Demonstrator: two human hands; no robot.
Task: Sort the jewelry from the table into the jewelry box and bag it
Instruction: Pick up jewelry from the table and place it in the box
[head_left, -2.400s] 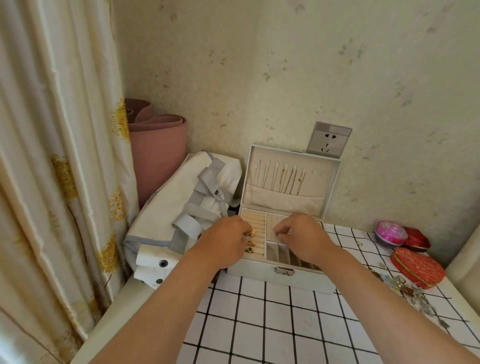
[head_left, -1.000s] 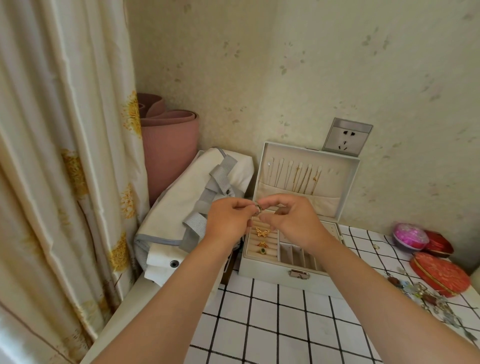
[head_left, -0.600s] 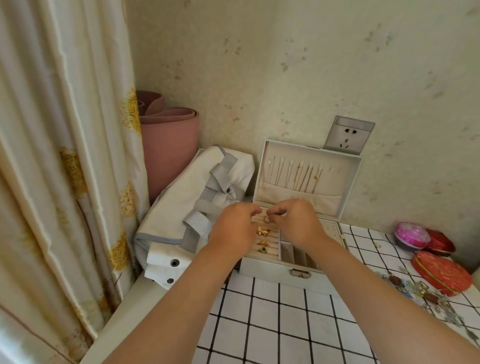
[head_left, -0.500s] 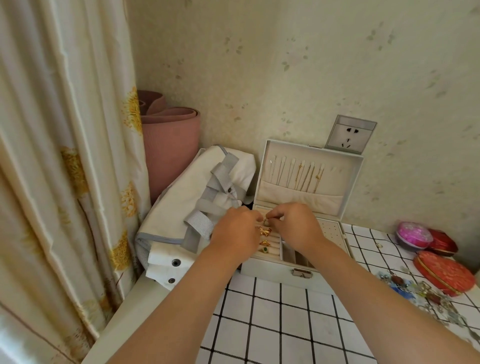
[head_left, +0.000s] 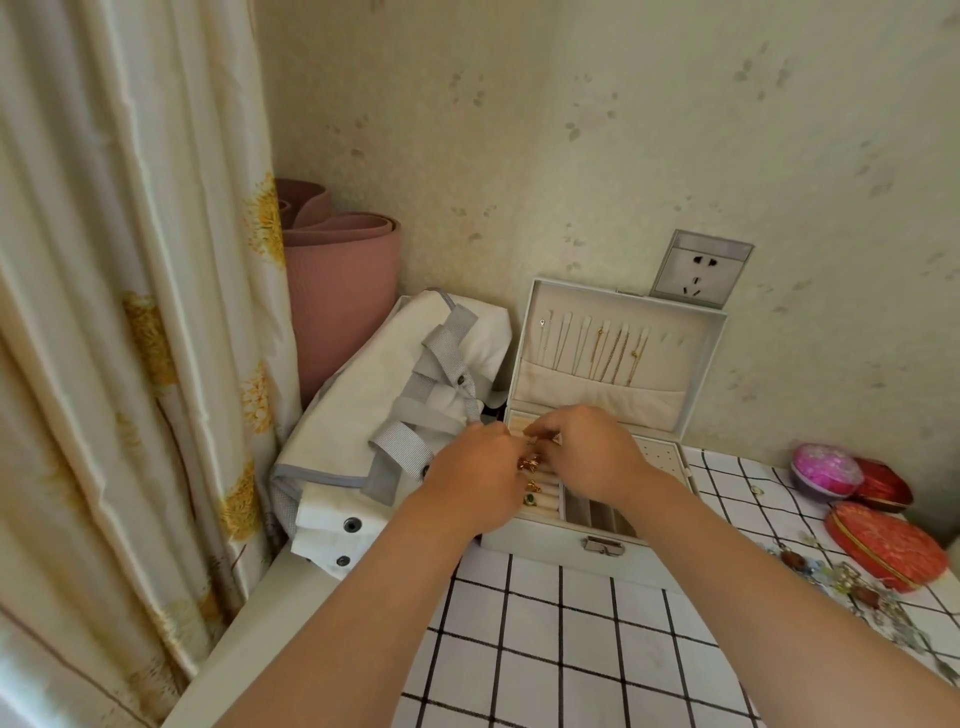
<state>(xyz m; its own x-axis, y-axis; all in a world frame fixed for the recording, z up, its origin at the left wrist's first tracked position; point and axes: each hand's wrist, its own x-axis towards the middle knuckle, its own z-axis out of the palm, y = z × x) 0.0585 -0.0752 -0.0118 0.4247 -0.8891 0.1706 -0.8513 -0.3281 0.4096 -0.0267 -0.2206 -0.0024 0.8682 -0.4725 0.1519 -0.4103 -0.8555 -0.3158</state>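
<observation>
Ring (head_left: 529, 442), pinched in the right hand's (head_left: 587, 457) grip over the open box's (head_left: 550, 545) 9 o'clock slots (head_left: 546, 500), appears mid-seating, left hand's (head_left: 475, 480) grip unreadable beside it; next likely calls for pressing it in, then fetching jewelry (head_left: 852, 584) at 3 o'clock.

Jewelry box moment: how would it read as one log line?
phase: ring placement | right hand: pinches ring over ring rolls | left hand: beside it, grip unclear | jewelry box: open | bag: left of box

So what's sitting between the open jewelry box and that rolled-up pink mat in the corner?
A white bag with grey straps lies there, filling the stretch from the pink mat to the jewelry box. The head view shows it.
</observation>
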